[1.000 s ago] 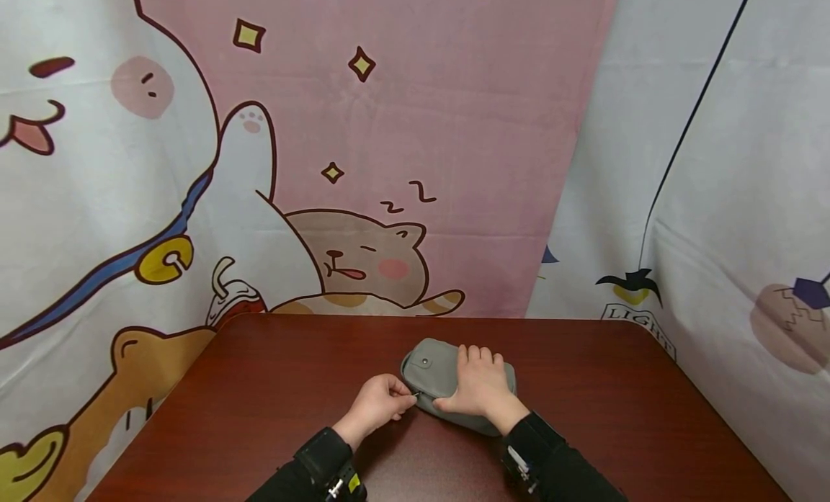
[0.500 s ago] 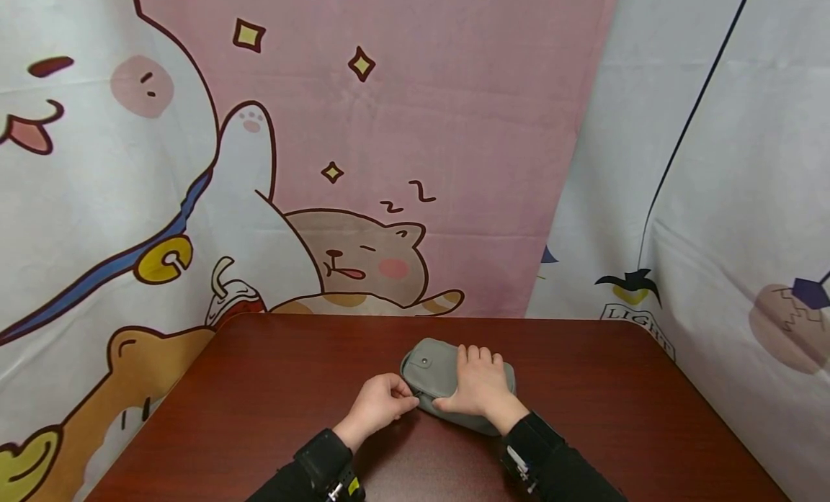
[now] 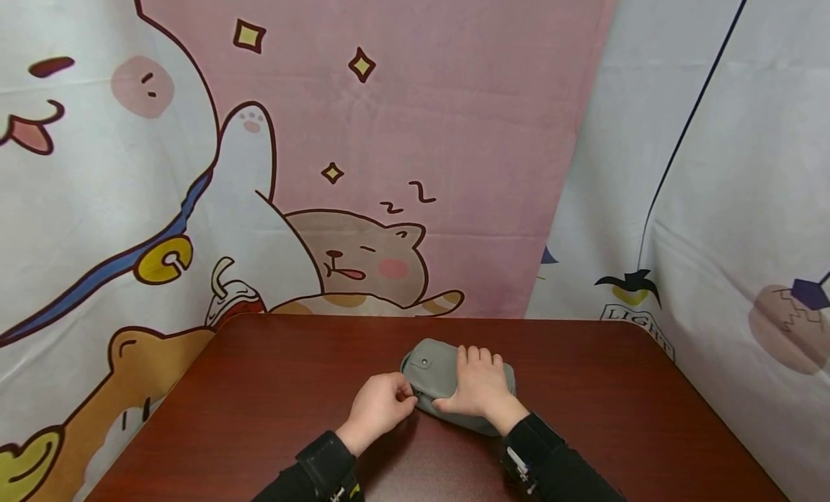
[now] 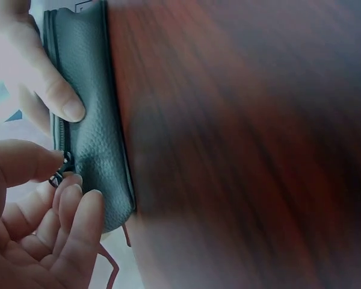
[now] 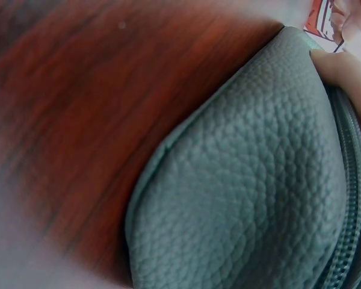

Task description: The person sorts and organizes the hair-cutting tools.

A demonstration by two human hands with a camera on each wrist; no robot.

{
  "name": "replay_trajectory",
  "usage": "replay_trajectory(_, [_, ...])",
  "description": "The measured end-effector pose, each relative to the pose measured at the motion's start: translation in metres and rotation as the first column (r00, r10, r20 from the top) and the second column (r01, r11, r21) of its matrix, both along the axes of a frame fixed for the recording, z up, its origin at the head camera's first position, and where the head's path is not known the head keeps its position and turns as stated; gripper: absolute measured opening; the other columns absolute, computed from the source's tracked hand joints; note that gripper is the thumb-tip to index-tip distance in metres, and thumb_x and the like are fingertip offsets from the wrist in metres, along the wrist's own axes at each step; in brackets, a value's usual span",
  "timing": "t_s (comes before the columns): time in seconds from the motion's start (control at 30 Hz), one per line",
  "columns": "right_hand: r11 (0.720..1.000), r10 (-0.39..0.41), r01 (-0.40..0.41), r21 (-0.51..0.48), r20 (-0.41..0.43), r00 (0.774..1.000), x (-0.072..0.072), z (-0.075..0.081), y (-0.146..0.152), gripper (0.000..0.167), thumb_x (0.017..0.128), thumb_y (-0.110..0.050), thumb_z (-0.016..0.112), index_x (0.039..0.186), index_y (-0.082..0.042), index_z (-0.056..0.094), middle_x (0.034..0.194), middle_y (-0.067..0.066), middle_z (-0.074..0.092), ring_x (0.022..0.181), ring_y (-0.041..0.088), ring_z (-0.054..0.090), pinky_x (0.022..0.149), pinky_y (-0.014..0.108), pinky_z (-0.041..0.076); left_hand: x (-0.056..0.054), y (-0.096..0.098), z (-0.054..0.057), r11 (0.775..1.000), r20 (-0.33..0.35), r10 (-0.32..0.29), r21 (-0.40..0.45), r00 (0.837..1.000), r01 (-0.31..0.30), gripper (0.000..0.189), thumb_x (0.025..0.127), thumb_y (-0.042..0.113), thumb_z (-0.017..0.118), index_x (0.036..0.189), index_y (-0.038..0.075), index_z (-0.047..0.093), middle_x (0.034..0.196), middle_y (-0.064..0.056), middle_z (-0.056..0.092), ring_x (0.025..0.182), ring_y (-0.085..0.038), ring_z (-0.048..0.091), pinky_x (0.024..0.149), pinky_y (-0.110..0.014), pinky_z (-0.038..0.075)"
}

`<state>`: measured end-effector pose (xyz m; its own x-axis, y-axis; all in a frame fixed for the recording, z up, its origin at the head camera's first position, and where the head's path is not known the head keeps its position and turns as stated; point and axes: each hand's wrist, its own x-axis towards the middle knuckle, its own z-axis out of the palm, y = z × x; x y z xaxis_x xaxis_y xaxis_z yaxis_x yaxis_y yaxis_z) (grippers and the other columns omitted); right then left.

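L hand [image 4: 30, 229] on zip pull [image 4: 61, 171] (grey pouch [image 4: 93, 138])

This looks like a makeshift recording corner in a home or small studio rather than a real working room. A dark reddish-brown wooden table with rounded corners [image 3: 272, 387] stands pushed up against hanging cloth that hides every wall. On the left and centre hangs a pink fabric backdrop printed with cartoon cats, yellow sparkles and a sleeping cat [image 3: 363, 127]; its folds and creases show it is loose fabric. To the right a white fabric sheet with a dark line and a small black bird drawing [image 3: 713, 199] overlaps it and carries part of a printed word. The light is soft, even indoor light.
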<state>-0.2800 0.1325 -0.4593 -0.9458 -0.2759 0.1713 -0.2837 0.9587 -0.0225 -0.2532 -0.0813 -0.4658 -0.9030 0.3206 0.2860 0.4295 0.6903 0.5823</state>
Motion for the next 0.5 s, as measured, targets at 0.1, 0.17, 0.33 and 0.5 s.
replay_trajectory(0.1, [1.000,-0.001,0.001,-0.004,0.005,1.000,0.0006,0.0003,-0.0003,0.115,0.064,-0.077,0.071,0.139,0.007,0.047,0.129,0.024,0.051,0.118,0.043,0.046,0.097,0.060,0.036,0.0006,0.0005,0.0005,1.000,0.027,0.013,0.028,1.000,-0.013,0.015,0.082,0.014,0.079,0.077,0.017,0.065,0.070,0.010,0.057,0.061,-0.004,0.050,0.055,-0.024,0.043])
replay_trajectory(0.17, [1.000,-0.001,0.001,-0.007,0.009,1.000,0.0008,0.0006,-0.0006,0.115,0.064,-0.077,0.072,0.139,0.007,0.047,0.129,0.024,0.051,0.118,0.043,0.046,0.097,0.060,0.036,0.0011,0.0009,0.0010,0.998,0.057,0.024,0.052,0.998,-0.027,0.016,0.081,0.014,0.080,0.078,0.015,0.064,0.070,0.009,0.055,0.061,-0.005,0.049,0.056,-0.025,0.043])
replay_trajectory(0.33, [1.000,0.002,-0.002,-0.004,0.006,1.000,0.0011,0.0013,-0.0008,0.115,0.064,-0.077,0.072,0.139,0.007,0.048,0.128,0.024,0.052,0.117,0.042,0.046,0.097,0.060,0.036,0.0018,0.0010,0.0026,0.996,0.079,0.041,0.072,0.996,-0.047,0.018,0.079,0.013,0.082,0.077,0.013,0.064,0.069,0.008,0.054,0.061,-0.006,0.048,0.056,-0.025,0.042])
replay_trajectory(0.5, [1.000,0.002,-0.002,0.000,0.000,1.000,0.0009,0.0012,-0.0003,0.115,0.064,-0.077,0.071,0.139,0.007,0.048,0.128,0.024,0.052,0.117,0.042,0.046,0.097,0.060,0.036,0.0014,0.0012,0.0042,0.996,0.085,0.055,0.069,0.995,-0.061,0.017,0.079,0.013,0.083,0.077,0.013,0.066,0.068,0.008,0.055,0.060,-0.006,0.048,0.054,-0.025,0.042])
